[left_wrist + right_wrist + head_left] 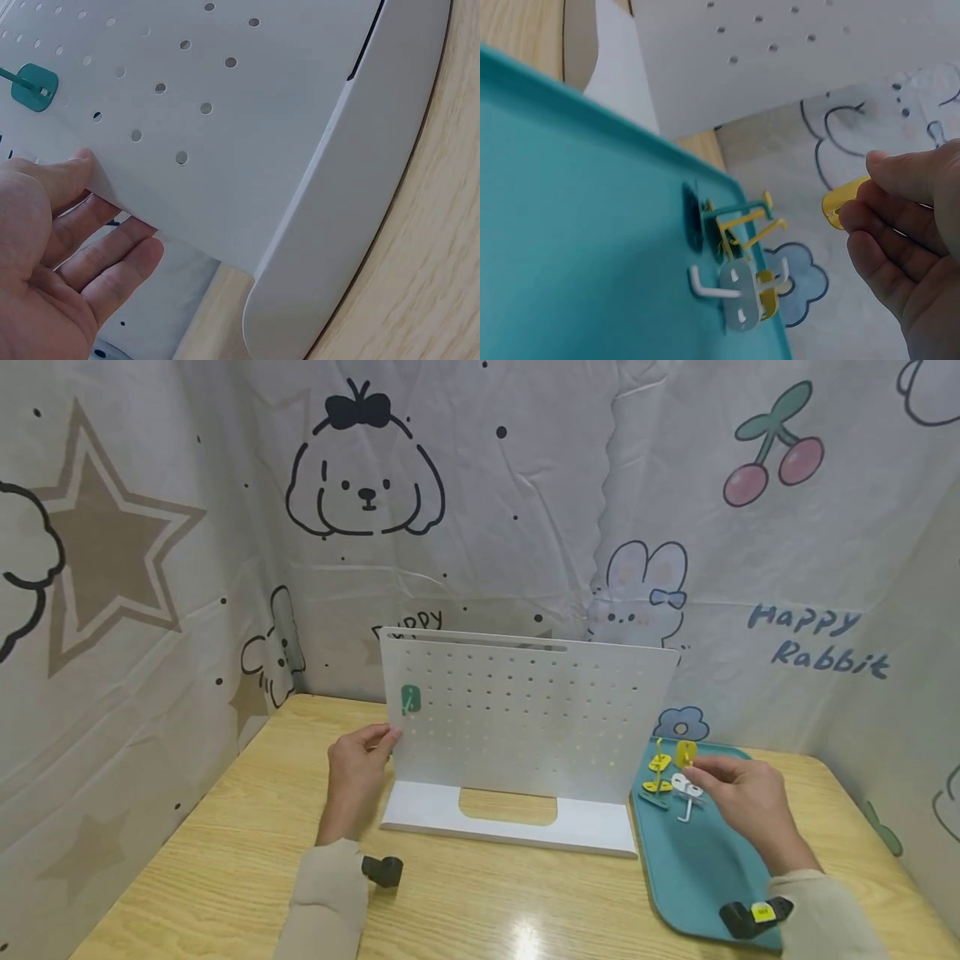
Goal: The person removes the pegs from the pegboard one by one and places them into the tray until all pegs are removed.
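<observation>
A white pegboard [517, 752] stands upright on its flat base. My left hand [356, 772] holds the board's left edge; in the left wrist view the thumb lies on the front face and the fingers are behind. Close by, a green hook [34, 88] is fixed on the board at the upper left. Above the far end of a teal tray [697, 868], my right hand [750, 802] pinches a yellow hook [836, 206] between thumb and fingers, which partly cover it. Below it in the tray lie a white hook [740, 296], several yellow hooks [659, 763] and a green hook [739, 210].
The tray stands right beside the board's base [427, 806] on a wooden table [450, 893]. Patterned cloth [510, 527] hangs behind the table and along both sides. A raised rim runs round the tray.
</observation>
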### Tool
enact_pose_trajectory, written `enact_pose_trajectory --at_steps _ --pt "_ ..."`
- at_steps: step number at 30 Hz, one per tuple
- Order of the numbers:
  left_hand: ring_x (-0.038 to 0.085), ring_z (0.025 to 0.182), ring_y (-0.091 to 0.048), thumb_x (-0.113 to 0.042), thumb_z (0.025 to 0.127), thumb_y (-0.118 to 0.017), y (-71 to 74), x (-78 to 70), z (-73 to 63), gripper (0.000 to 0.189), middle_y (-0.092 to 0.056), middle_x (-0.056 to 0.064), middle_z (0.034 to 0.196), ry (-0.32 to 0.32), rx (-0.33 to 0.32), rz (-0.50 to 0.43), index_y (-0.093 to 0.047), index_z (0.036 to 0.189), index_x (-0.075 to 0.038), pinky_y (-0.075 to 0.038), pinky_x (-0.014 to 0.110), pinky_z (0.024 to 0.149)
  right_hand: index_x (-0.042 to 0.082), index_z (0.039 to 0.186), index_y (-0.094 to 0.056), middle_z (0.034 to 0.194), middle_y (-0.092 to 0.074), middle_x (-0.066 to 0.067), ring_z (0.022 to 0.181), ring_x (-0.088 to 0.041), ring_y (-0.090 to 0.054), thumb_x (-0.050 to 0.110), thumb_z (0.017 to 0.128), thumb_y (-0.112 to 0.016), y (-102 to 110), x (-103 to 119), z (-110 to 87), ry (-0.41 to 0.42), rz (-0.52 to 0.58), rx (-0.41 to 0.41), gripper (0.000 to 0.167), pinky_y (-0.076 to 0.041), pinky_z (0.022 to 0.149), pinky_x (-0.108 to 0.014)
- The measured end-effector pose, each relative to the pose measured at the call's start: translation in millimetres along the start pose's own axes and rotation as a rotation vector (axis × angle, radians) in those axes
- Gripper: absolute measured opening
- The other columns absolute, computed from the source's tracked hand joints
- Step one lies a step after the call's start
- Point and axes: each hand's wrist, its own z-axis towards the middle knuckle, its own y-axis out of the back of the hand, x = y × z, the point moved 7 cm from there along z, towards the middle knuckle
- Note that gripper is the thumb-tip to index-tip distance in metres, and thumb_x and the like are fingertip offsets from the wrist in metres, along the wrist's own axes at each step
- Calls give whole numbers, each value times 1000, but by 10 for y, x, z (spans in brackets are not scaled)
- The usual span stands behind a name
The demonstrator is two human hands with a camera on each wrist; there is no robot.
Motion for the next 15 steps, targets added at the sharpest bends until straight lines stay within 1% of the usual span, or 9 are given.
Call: enact_pose_trajectory --at_steps 3,11,15 --pt "26 91 -71 -31 98 -68 4 -7 2 31 -73 12 108 -4 -3 3 -74 114 -6 -57 44 79 -4 113 -72 109 -70 -23 100 -41 -65 28 96 -71 -45 -66 38 -15 -3 28 37 -54 74 -52" --pt "25 92 -70 -32 98 -67 4 10 -16 31 -73 11 109 7 8 3 -75 116 -8 -56 45 80 -6 117 -69 112 -68 -24 102 -40 -62 33 97 -68 -181 -199 150 -106 6 142 44 -53 77 -50" --pt "25 92 -70 -32 98 -67 6 7 -16 31 -73 11 109 0 7 -4 -74 116 -8 -55 45 81 -6 117 -69 106 -71 -20 96 -35 -65 33 97 -68 -224 -241 215 -124 6 180 44 -53 75 -48"
